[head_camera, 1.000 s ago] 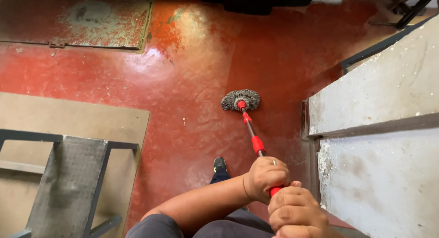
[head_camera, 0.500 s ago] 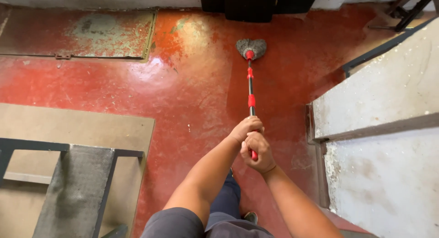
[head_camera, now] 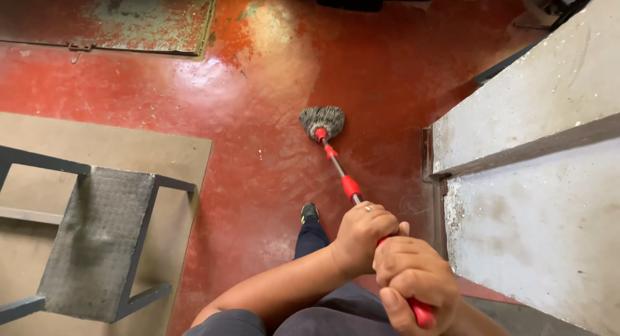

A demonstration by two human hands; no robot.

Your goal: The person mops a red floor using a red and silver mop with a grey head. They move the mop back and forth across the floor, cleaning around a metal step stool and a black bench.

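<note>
I hold a mop with a red and silver handle [head_camera: 341, 176]. Its grey string head [head_camera: 322, 121] rests on the wet, glossy red floor [head_camera: 271, 71] ahead of me. My left hand [head_camera: 362, 234] grips the handle higher up toward the mop head, a ring on one finger. Just behind it, my right hand [head_camera: 411, 279] is closed around the red end of the handle. My foot in a dark shoe [head_camera: 310, 212] stands on the floor below the mop head.
A grey concrete ledge or step [head_camera: 536, 116] rises on the right. At the left lies a tan board [head_camera: 116, 155] with a dark metal frame and textured plate [head_camera: 97, 232] over it. A worn floor hatch [head_camera: 129, 19] sits at the far left.
The mop head has been pulled back toward me from the far floor, and my hands have drawn in closer to my body.
</note>
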